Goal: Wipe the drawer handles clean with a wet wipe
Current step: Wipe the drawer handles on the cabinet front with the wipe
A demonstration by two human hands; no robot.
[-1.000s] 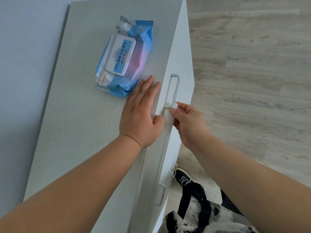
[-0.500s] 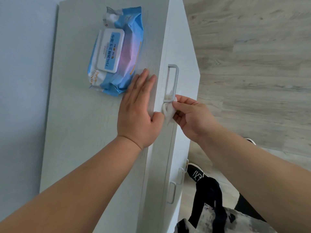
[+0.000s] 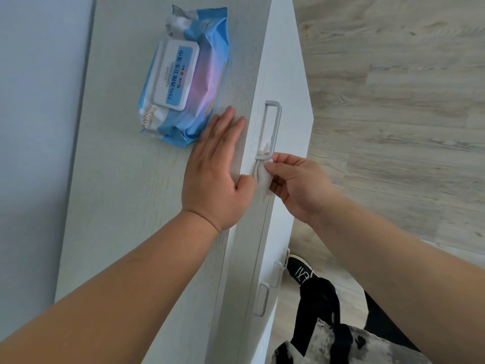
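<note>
From my feed I look down on a pale grey, wood-grained cabinet (image 3: 147,206) standing flush against a plain, light bluish-white wall (image 3: 36,127) on the left. Its top is matte and shows a fine grain; its white front (image 3: 288,127) drops away steeply toward the floor. To the right I see a floor (image 3: 393,127) of light, grey-brown wood-look planks running across the view, with visible knots and seams. The light is soft, even and cool, like daylight, and it throws only faint shadows on the cabinet top.

Matt wood-grain cabinet top (image 3: 136,179), brushed metal handle (image 3: 275,124), glossy plastic wipes pack (image 3: 207,82), wood-look floor (image 3: 393,127)
</note>
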